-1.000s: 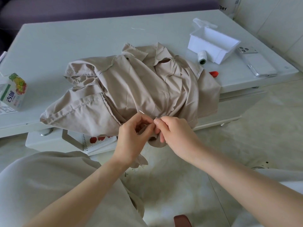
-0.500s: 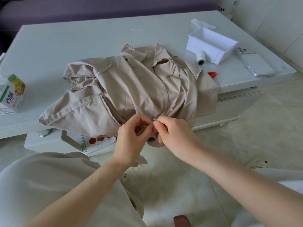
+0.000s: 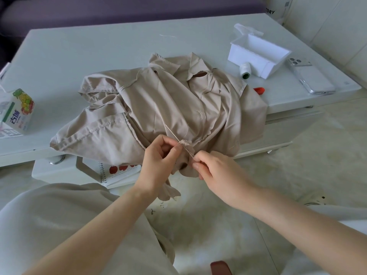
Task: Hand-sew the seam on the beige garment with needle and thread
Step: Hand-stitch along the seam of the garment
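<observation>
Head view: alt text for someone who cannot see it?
The left hand pinches a fold of the beige garment while the right hand pinches a needle that passes through it. The rest lies heaped on a white table.

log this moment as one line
step: mid-stitch | left hand: pinches beige garment fold | right hand: pinches needle near end | needle: through fold, tip pointing up-left

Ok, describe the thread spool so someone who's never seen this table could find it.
On the pale table, look right to the open white box. At its near left corner, between it and the beige garment, lies the thread spool: the only small white cylinder, its end dark green.
</observation>
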`<state>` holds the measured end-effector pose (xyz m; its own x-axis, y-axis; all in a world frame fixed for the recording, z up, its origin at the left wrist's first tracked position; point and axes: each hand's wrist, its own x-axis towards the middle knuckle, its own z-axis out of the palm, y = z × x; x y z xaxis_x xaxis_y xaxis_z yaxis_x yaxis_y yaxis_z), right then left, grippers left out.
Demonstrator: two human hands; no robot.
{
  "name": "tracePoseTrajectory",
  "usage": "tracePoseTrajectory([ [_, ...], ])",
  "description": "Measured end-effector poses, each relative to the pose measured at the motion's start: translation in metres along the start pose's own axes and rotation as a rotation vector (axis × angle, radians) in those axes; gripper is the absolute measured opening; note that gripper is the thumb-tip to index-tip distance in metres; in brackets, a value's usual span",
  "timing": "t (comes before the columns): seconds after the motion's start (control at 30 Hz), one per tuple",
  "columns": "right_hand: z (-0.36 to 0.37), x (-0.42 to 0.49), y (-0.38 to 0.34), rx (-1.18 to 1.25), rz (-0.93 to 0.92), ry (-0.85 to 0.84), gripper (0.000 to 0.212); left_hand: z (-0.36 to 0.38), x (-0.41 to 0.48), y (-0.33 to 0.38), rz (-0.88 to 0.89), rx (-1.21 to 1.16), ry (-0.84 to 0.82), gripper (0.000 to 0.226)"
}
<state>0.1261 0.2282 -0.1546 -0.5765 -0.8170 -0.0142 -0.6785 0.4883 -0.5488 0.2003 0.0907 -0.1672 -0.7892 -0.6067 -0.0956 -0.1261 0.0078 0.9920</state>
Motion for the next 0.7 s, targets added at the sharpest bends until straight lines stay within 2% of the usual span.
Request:
tracePoseTrajectory([
  [0.13, 0.01, -0.006, 0.009, -0.163, -0.214, 0.062, 0.024, 0.0, 0.0, 0.002, -0.075, -0.056, 0.011, 0.015],
  [0.27, 0.014, -0.018, 0.012, -0.442, -0.496, -0.047, 0.03, -0.004, 0.002, 0.001, -0.124, -0.112, 0.039, 0.017],
  [0.33, 0.013, -0.025, 0.011, -0.469, -0.564, -0.033, 0.029, -0.004, 0.002, 0.001, -0.121, -0.107, 0.034, 0.017],
  [0.43, 0.01, -0.016, 0.008, -0.136, -0.352, 0.107, 0.024, -0.002, -0.001, 0.002, -0.094, -0.09, -0.02, 0.015],
  [0.5, 0.002, -0.002, 0.004, 0.102, -0.092, 0.233, 0.032, -0.001, -0.003, 0.002, -0.078, -0.08, -0.08, 0.013],
  [0.53, -0.003, 0.006, 0.002, 0.183, 0.051, 0.242, 0.036, -0.001, -0.003, 0.002, -0.074, -0.072, -0.109, 0.013],
  [0.63, -0.014, 0.026, -0.001, 0.369, 0.46, 0.015, 0.056, 0.0, -0.005, 0.001, -0.069, -0.03, -0.186, 0.01],
  [0.7, -0.015, 0.032, -0.003, 0.544, 0.625, -0.131, 0.052, 0.001, -0.005, 0.0, -0.07, -0.009, -0.224, 0.009],
])
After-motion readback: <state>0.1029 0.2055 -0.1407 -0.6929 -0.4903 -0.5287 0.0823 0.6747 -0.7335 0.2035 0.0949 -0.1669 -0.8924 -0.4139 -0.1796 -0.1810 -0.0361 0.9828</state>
